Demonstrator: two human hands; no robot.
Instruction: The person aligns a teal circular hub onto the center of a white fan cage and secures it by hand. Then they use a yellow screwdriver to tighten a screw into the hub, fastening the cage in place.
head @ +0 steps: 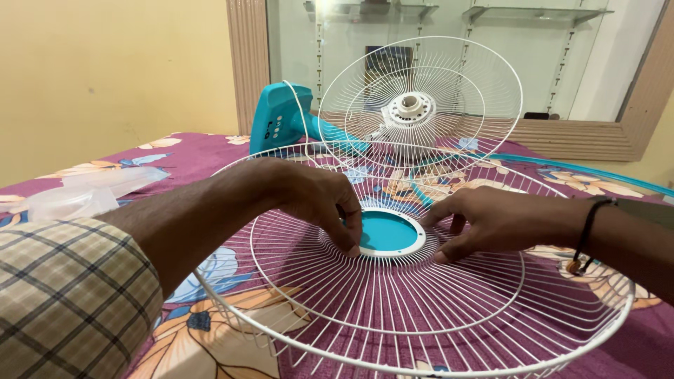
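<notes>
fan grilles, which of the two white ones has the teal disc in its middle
The near grille, lying flat on the floral cloth under both hands, has the teal disc. The far grille, standing tilted behind, shows a white hub instead.

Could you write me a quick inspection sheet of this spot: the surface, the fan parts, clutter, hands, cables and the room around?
Surface: bedsheet, purple with flowers.
Job's things: white wire fan guard lying flat, teal centre disc; second guard stands behind on the teal fan body.
Clutter: clear plastic bag at left.
Hands: left hand and right hand both touch the disc's rim.
Cables: nothing seen.
Surroundings: yellow wall, wood-framed mirror.
</notes>
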